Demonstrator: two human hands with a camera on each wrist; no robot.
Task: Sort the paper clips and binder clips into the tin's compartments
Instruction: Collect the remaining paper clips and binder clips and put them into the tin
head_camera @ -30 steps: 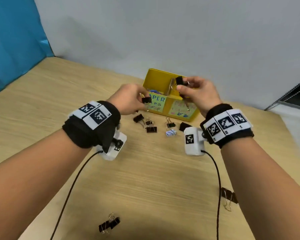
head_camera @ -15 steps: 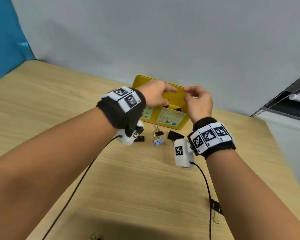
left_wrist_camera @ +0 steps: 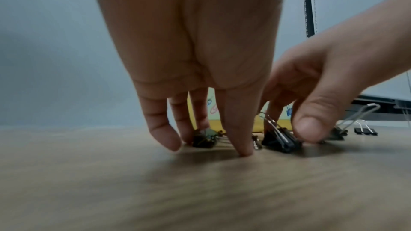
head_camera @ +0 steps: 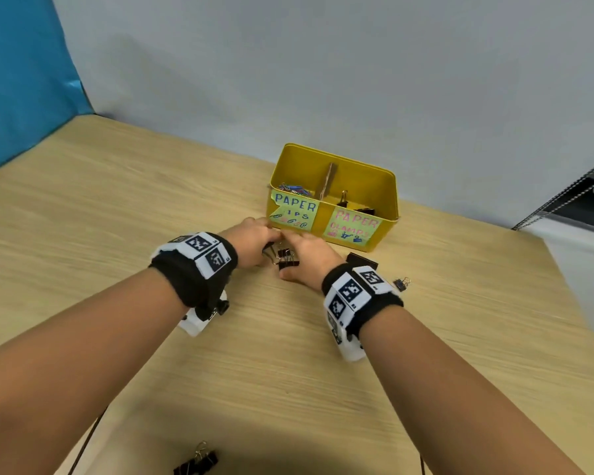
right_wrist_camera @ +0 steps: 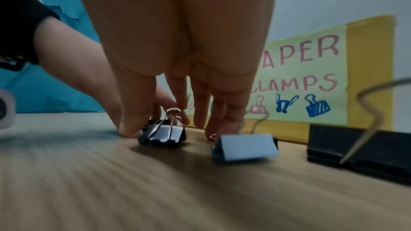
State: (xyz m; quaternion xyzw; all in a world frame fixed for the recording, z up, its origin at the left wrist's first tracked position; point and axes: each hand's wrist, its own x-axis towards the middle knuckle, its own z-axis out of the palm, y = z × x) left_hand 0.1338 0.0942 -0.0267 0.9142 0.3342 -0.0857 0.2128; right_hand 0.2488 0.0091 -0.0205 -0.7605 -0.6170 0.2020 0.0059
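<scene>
The yellow tin (head_camera: 384, 186) stands at the back of the table, with coloured paper clips (head_camera: 294, 190) in its left compartment and black binder clips (head_camera: 366, 210) in its right. Both hands are down on the table in front of it. My left hand (head_camera: 251, 241) points its straight fingers down around a small dark clip (left_wrist_camera: 204, 140), with its thumb tip on the wood. My right hand (head_camera: 306, 252) pinches a black binder clip (right_wrist_camera: 162, 134) between thumb and fingers. A pale blue binder clip (right_wrist_camera: 244, 147) lies just right of it.
A large black binder clip (head_camera: 362, 260) and a small blue one (head_camera: 402, 283) lie to the right of my right hand. More black clips (head_camera: 196, 462) lie near the front edge. The table ends at the right, beside a metal shelf (head_camera: 563, 207).
Both hands were up over the tin holding clips. They have come down to the table in front of it and now reach into the cluster of binder clips.
</scene>
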